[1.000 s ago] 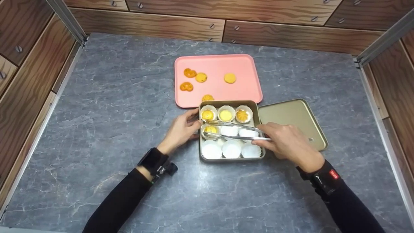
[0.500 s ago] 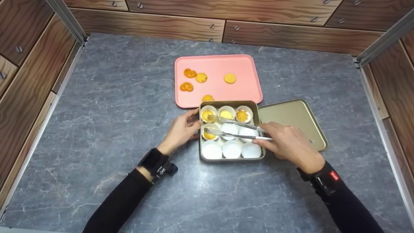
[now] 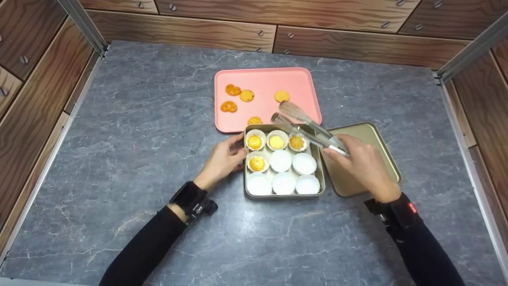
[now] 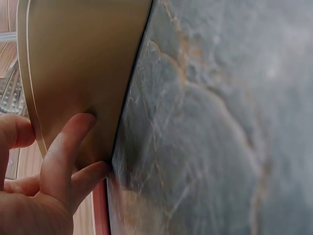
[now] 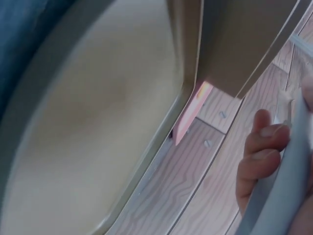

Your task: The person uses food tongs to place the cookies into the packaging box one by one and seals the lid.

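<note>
A rectangular metal tin (image 3: 285,196) holds white paper cups in rows. Cookies sit in the three far cups, among them a flower-shaped cookie (image 3: 297,142), and a round yellow cookie (image 3: 256,163) lies in the middle row's left cup. The other cups hold nothing. My left hand (image 3: 224,159) touches the tin's left side, fingers against its outer wall (image 4: 93,58). In my right hand (image 3: 363,165) I grip metal tongs (image 3: 317,129), tips apart over the tin's far rim with nothing between them. The right wrist view shows the tongs' handle (image 5: 286,181) in the fingers.
Behind the tin lies a pink tray (image 3: 266,75) with two pretzel-shaped cookies (image 3: 229,106) and several round ones, including a plain cookie (image 3: 282,95). The tin's lid (image 3: 363,133) lies at its right, partly under my right hand. Wood-patterned panels (image 3: 190,31) border the grey marbled table.
The tongs have spread, leaving the yellow cookie in the middle-left cup, then risen and swung away toward the tray. My left hand stays at the tin's side.
</note>
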Demonstrator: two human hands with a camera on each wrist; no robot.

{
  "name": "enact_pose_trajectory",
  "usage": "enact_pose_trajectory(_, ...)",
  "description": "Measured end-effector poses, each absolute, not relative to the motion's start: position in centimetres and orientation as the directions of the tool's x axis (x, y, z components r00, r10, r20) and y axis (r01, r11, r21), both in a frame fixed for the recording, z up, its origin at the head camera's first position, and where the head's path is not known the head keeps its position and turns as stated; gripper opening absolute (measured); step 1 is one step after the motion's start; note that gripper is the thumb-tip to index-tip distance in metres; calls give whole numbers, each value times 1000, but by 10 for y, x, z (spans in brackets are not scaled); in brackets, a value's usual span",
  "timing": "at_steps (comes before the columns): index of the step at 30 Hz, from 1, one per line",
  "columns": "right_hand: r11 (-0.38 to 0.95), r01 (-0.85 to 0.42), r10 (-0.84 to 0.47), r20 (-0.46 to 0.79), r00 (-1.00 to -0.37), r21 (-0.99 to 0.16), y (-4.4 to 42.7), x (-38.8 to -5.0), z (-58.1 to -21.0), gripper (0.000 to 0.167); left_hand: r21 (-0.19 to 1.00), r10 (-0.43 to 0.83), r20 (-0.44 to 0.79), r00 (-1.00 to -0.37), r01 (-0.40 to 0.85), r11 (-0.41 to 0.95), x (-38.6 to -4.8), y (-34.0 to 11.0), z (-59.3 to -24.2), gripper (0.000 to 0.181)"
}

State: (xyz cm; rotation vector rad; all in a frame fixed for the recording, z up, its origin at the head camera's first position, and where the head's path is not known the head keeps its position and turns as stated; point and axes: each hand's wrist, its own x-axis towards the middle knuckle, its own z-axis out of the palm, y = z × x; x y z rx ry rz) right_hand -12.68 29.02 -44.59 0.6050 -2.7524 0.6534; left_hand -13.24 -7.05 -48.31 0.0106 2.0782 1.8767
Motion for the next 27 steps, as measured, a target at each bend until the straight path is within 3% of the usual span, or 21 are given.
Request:
enact_pose_trajectory(7,847,-337,-247,257,-934,-412,291,-144,-444,50,972,238,-228,-944,-208,109,-133,-71,-485,61)
enact_pose_trajectory(20,909,-329,-240,326,-914,-254,290,-166,-446,44,973,238,-228,-944,-211,98,-133,-72,-487,62)
enact_pose_trajectory(27,934,-274,-216,248,-945,-229,287,-181,-446,43,974,226,-223,-948,-207,95,-132,-71,-485,62)
